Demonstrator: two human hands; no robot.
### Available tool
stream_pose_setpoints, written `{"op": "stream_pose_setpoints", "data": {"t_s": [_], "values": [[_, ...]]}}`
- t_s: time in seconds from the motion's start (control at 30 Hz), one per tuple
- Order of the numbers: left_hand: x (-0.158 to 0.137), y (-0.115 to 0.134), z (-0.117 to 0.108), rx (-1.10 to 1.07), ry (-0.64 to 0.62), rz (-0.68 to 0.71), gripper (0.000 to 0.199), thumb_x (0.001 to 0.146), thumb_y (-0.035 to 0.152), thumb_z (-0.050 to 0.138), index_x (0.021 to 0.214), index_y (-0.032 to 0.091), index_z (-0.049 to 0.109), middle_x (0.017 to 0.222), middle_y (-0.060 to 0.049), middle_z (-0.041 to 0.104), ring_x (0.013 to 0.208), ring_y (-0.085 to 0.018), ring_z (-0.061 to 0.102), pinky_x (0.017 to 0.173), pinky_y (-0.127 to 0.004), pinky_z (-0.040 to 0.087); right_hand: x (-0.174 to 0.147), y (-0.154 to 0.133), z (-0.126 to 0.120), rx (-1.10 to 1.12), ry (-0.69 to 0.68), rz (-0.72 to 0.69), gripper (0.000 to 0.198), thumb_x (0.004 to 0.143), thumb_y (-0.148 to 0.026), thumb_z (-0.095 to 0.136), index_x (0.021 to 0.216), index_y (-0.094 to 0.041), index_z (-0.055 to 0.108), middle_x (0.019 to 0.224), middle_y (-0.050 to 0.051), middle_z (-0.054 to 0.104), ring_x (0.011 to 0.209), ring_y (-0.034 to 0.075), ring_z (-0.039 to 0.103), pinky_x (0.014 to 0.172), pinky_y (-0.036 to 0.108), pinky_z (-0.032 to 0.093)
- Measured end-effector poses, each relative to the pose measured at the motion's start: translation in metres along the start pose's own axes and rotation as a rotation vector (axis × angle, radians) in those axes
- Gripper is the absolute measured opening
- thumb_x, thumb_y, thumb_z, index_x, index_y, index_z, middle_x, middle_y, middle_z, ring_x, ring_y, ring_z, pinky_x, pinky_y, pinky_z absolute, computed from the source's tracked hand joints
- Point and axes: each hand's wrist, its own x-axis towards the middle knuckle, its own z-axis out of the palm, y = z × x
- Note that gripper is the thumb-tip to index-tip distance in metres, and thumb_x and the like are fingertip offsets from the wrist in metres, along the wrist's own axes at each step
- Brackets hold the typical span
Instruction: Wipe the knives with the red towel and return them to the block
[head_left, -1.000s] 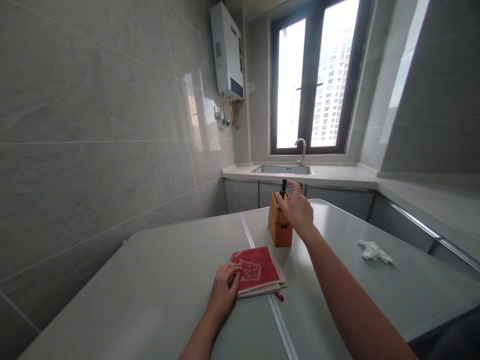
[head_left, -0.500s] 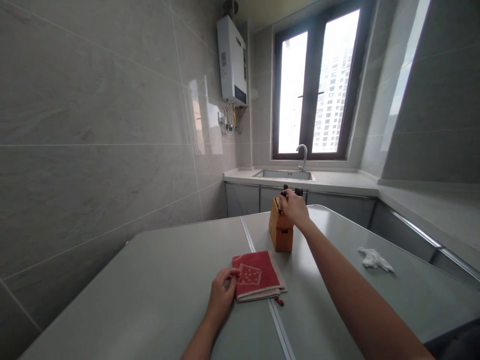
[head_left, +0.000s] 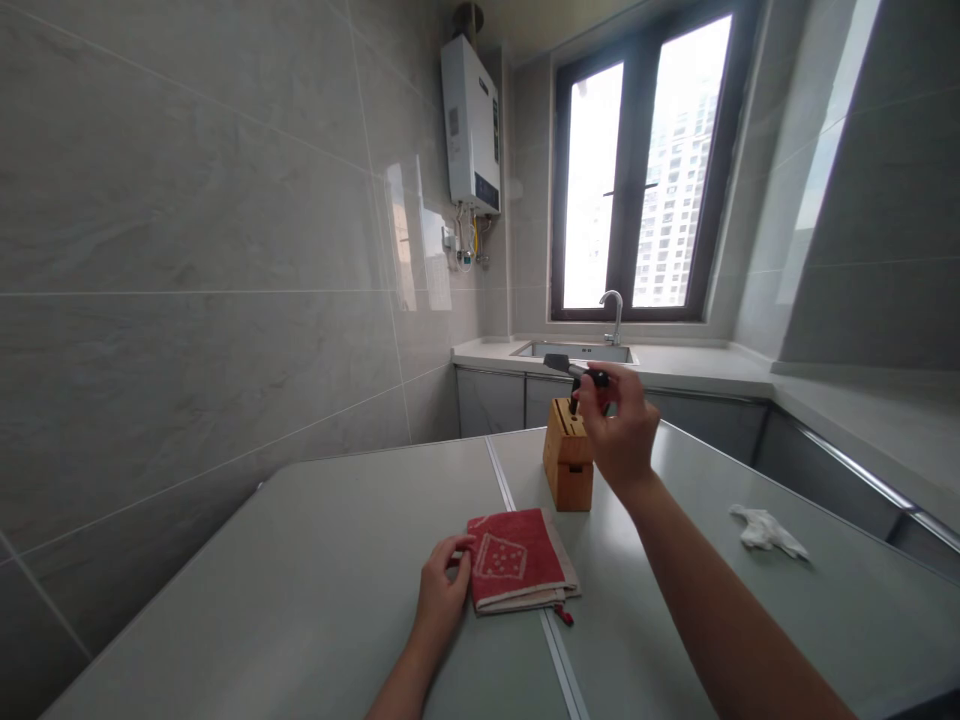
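Observation:
A folded red towel with a pale border and a stitched square lies on the table. At its left edge, my left hand is closed, fingertips on the towel's edge. A wooden knife block stands upright beyond the towel, with slots in its top. Just above and to the right of the block, my right hand is closed on a tool with a black handle, a silver neck and a wider dark end pointing left. Its exact kind is unclear. Another dark handle shows at the block's top, partly behind my fingers.
A crumpled white cloth or tissue lies on the right of the pale table. A metal strip runs across the tabletop. Behind are a counter, a sink and a faucet. Tiled wall stands on the left.
My right hand has drawn the tool up out of the knife block and moved slightly right. My left hand stays at the towel's edge. The view has shifted a little.

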Motion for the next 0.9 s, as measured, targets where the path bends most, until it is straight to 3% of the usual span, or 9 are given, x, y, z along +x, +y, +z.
{"op": "stream_pose_setpoints", "data": {"t_s": [0.07, 0.27, 0.4, 0.5, 0.67, 0.9], "values": [[0.000, 0.000, 0.001, -0.029, 0.007, -0.032, 0.026, 0.080, 0.035, 0.053, 0.092, 0.016, 0.066, 0.095, -0.009, 0.068, 0.086, -0.022, 0.064, 0.076, -0.033, 0.053, -0.028, 0.001, 0.011, 0.040, -0.020, 0.046, 0.021, 0.086, -0.034, 0.051, 0.102, -0.021, 0.052, 0.083, 0.004, 0.067, 0.066, 0.017, 0.064, 0.062, 0.029, 0.050], [-0.001, 0.004, -0.001, -0.038, 0.015, -0.098, 0.028, 0.081, 0.037, 0.053, 0.096, 0.016, 0.064, 0.092, -0.007, 0.069, 0.082, -0.020, 0.064, 0.072, -0.029, 0.051, -0.137, 0.015, 0.059, 0.284, -0.273, 0.302, 0.016, 0.089, -0.029, 0.044, 0.099, -0.019, 0.048, 0.074, 0.003, 0.065, 0.062, 0.016, 0.062, 0.061, 0.027, 0.050], [-0.001, 0.005, -0.001, 0.042, 0.028, -0.087, 0.027, 0.081, 0.039, 0.052, 0.079, 0.016, 0.065, 0.071, -0.003, 0.066, 0.064, -0.017, 0.060, 0.060, -0.024, 0.046, -0.185, 0.026, 0.065, 0.279, -0.315, 0.385, 0.015, 0.089, -0.030, 0.042, 0.099, -0.021, 0.050, 0.078, 0.004, 0.063, 0.066, 0.018, 0.063, 0.063, 0.030, 0.051], [-0.001, 0.003, 0.002, 0.075, -0.010, -0.082, 0.031, 0.083, 0.039, 0.050, 0.067, 0.015, 0.061, 0.058, 0.000, 0.058, 0.057, -0.015, 0.053, 0.055, -0.022, 0.040, -0.196, 0.032, 0.060, 0.257, -0.291, 0.351, 0.015, 0.088, -0.029, 0.042, 0.099, -0.023, 0.050, 0.084, 0.005, 0.063, 0.075, 0.020, 0.063, 0.068, 0.033, 0.051], [-0.003, 0.001, 0.006, 0.114, -0.077, -0.078, 0.030, 0.084, 0.037, 0.050, 0.066, 0.015, 0.060, 0.058, 0.001, 0.056, 0.057, -0.013, 0.050, 0.056, -0.021, 0.038, -0.197, 0.036, 0.056, 0.224, -0.275, 0.297, 0.016, 0.088, -0.027, 0.043, 0.103, -0.023, 0.049, 0.088, 0.007, 0.064, 0.079, 0.021, 0.063, 0.070, 0.034, 0.051], [-0.003, 0.009, 0.004, 0.134, -0.099, -0.080, 0.029, 0.085, 0.037, 0.050, 0.071, 0.015, 0.062, 0.064, 0.000, 0.060, 0.059, -0.014, 0.052, 0.057, -0.022, 0.039, -0.204, 0.037, 0.061, 0.207, -0.421, 0.244, 0.017, 0.087, -0.028, 0.046, 0.102, -0.023, 0.053, 0.086, 0.007, 0.066, 0.076, 0.021, 0.063, 0.070, 0.036, 0.051]]}}
